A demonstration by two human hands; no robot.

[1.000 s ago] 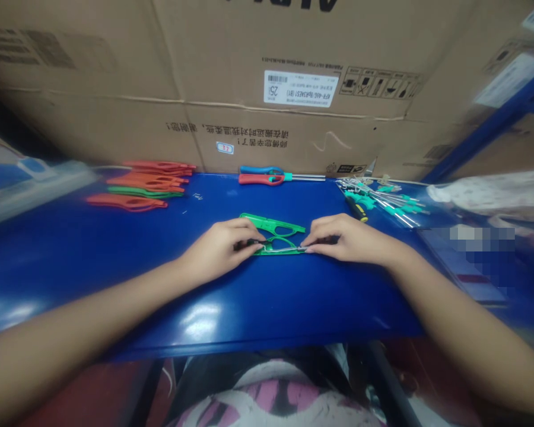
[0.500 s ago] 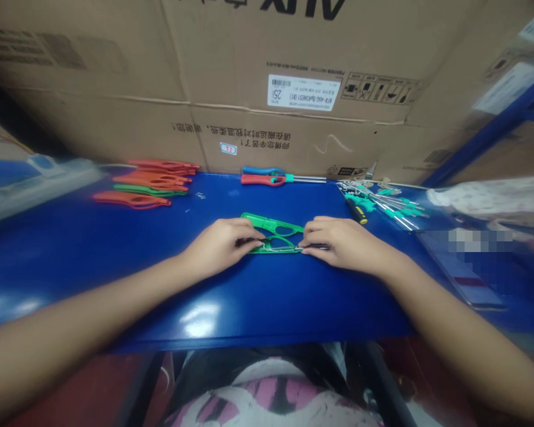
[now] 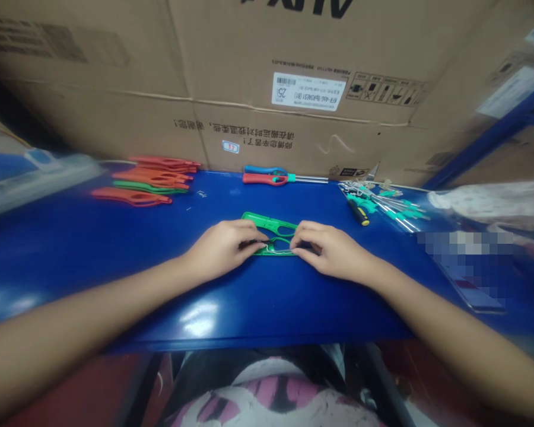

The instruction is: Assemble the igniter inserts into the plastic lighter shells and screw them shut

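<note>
Steadily working at the middle of the tabletop (image 3: 258, 308), with the left hand (image 3: 222, 244) pinched together on the left end of the near shell (image 3: 273, 254), just short of the far shell (image 3: 267, 223). With the right hand (image 3: 331, 249) curled in at the right end, hard to tell whether clamped or merely resting. Probably best done by holding firm at left, pressing lightly at right, and keeping the wire (image 3: 281, 251) unkinked and clear of the rim.
</note>
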